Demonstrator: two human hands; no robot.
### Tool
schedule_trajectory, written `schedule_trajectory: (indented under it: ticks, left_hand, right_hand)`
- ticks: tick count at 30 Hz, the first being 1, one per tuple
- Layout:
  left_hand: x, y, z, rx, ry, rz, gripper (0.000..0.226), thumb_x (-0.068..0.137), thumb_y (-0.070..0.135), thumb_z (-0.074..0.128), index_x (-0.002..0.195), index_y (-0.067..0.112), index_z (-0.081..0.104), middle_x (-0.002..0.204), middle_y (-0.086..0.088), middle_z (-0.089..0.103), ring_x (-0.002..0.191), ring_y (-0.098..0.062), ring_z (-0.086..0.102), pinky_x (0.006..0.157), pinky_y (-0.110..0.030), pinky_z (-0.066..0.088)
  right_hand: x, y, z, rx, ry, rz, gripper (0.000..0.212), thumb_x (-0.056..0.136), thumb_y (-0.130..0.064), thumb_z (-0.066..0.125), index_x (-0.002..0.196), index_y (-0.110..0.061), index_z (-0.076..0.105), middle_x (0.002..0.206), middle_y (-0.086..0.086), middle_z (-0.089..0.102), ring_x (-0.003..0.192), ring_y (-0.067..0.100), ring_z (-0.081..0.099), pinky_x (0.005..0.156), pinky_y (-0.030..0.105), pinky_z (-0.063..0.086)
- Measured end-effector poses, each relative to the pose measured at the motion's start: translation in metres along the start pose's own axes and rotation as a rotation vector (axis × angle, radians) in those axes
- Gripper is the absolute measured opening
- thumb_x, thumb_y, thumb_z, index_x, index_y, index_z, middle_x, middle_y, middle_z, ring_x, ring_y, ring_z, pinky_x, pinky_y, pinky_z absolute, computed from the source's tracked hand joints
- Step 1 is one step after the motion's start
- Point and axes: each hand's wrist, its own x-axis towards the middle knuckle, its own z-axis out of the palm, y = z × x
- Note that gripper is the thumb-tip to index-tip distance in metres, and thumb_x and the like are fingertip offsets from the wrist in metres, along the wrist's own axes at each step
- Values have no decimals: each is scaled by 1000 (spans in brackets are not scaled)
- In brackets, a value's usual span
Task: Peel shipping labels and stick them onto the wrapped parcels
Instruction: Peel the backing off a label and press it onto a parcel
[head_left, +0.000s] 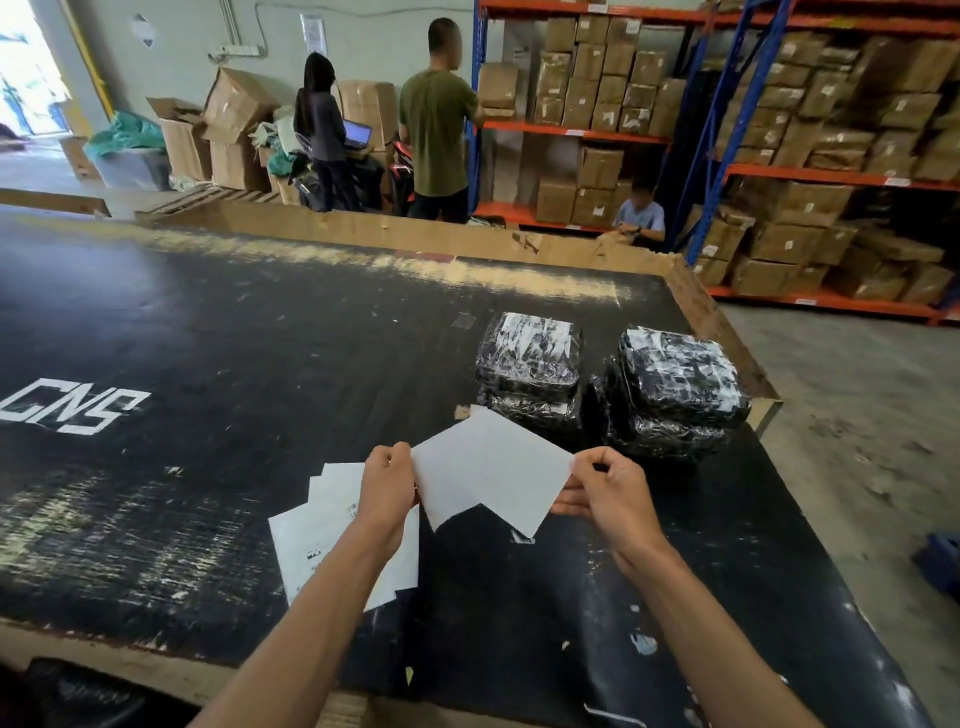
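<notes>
I hold a white label sheet (488, 470) in the air above the black table (208, 338), blank side toward me. My left hand (388, 486) pinches its left corner and my right hand (605, 493) pinches its right corner. A loose pile of more label sheets (317, 540) lies on the table under my left forearm. Just beyond the held sheet stand two stacks of parcels wrapped in black plastic: the left stack (530, 369) and the right stack (675, 384). Each top parcel shows a white label.
The table's raised wooden edge (722, 332) runs along the far and right sides. Three people (436, 119) stand or sit behind the table near shelving (779, 130) full of cardboard boxes. A blue crate (943, 566) sits on the floor at right.
</notes>
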Motion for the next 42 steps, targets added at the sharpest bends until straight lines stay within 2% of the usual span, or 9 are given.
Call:
schedule_trajectory:
  ticks: [4, 6, 11, 18, 23, 26, 32, 39, 42]
  left_hand:
    - [32, 2, 12, 85, 104, -33, 13, 102, 16, 31, 105, 7, 41, 91, -2, 43, 80, -15, 44, 68, -30, 40]
    - [46, 2, 15, 96, 136, -37, 8, 101, 11, 30, 106, 9, 36, 97, -6, 40, 89, -20, 42, 76, -34, 40]
    - [71, 2, 15, 32, 301, -44, 9, 100, 7, 30, 107, 12, 31, 104, -8, 41, 94, -24, 42, 79, -34, 37]
    - [102, -1, 7, 32, 480, -110, 16, 99, 3, 34, 109, 14, 41, 119, -15, 52, 93, -27, 48, 78, -34, 40]
    - [131, 2, 3, -20, 528, -203, 36, 95, -2, 42, 127, 10, 51, 132, -15, 54, 103, -32, 55, 86, -34, 47]
    - [147, 1, 2, 71, 531, -202, 35, 90, -6, 48, 119, 11, 58, 127, -15, 57, 96, -34, 60, 89, -45, 56]
    - [157, -13, -11, 503, 502, -52, 23, 92, 3, 57, 113, 11, 65, 118, -17, 65, 106, -37, 63, 83, -38, 50]
    - [153, -9, -7, 568, 504, 93, 20, 90, 17, 65, 109, 21, 70, 116, -4, 66, 111, -29, 59, 83, -41, 51]
    - [123, 12, 11, 397, 381, 193, 16, 89, 35, 66, 94, 21, 72, 96, 3, 70, 94, -22, 67, 74, -33, 48]
  right_hand:
    - [24, 3, -19, -93, 10, -17, 11, 100, -7, 55, 91, -3, 58, 77, 14, 75, 60, 20, 70, 56, 30, 59]
    - [35, 6, -28, -127, 4, -24, 12, 101, -7, 54, 90, -3, 57, 79, 18, 75, 58, 21, 69, 56, 32, 59]
    - [54, 9, -46, -195, 27, -63, 12, 102, -8, 52, 90, -4, 53, 81, 17, 73, 52, 18, 68, 52, 31, 59]
    - [71, -3, -52, -251, -48, -149, 14, 103, -9, 51, 94, 2, 52, 81, 21, 71, 53, 25, 66, 54, 34, 59]
    - [76, -10, -47, -260, -69, -138, 12, 102, -8, 52, 95, 2, 54, 76, 22, 72, 52, 28, 66, 52, 34, 59]
    - [79, -11, -36, -274, -107, -117, 11, 102, -7, 52, 93, 0, 53, 70, 18, 72, 52, 27, 66, 51, 32, 57]
    - [83, -1, -16, -289, -125, -93, 12, 102, -7, 53, 93, 0, 54, 69, 16, 72, 54, 30, 67, 52, 33, 56]
    - [80, 1, 8, -314, -20, -126, 10, 100, -5, 56, 91, -1, 56, 71, 20, 71, 52, 26, 67, 53, 39, 60]
    - [70, -5, 19, -338, 33, -221, 10, 97, -4, 59, 87, -3, 58, 65, 16, 70, 52, 27, 68, 58, 45, 60]
